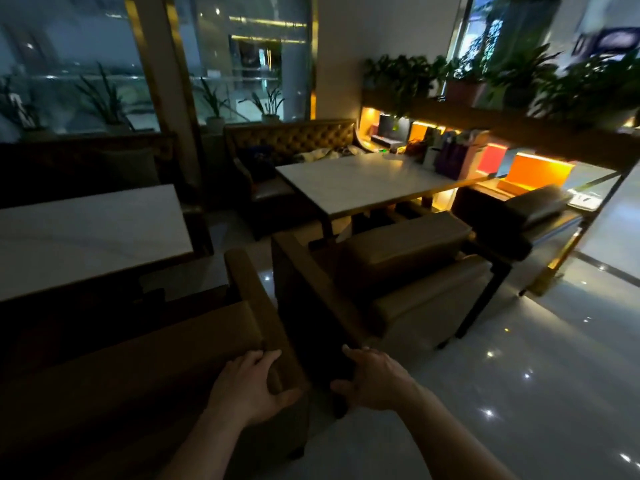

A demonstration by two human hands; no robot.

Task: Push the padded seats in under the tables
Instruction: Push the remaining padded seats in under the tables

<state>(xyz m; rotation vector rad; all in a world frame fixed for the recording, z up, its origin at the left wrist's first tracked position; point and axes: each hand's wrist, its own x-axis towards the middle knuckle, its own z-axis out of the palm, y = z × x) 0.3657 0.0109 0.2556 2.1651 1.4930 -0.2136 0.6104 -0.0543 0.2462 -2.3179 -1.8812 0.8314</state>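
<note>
Two brown padded seats stand side by side in a dim room. The near seat (145, 344) faces the white table (86, 230) on the left. My left hand (247, 386) grips the back corner of its armrest. The second padded seat (398, 271) faces the white table (360, 183) in the middle, its front close to the table edge. My right hand (372, 379) holds the back corner of this second seat, fingers curled over its dark side.
A dark armchair (512, 220) stands to the right of the middle table. A tufted sofa (294, 140) sits behind that table. A lit shelf with plants (502, 109) runs along the right. Glossy tiled floor (519, 375) opens at the right.
</note>
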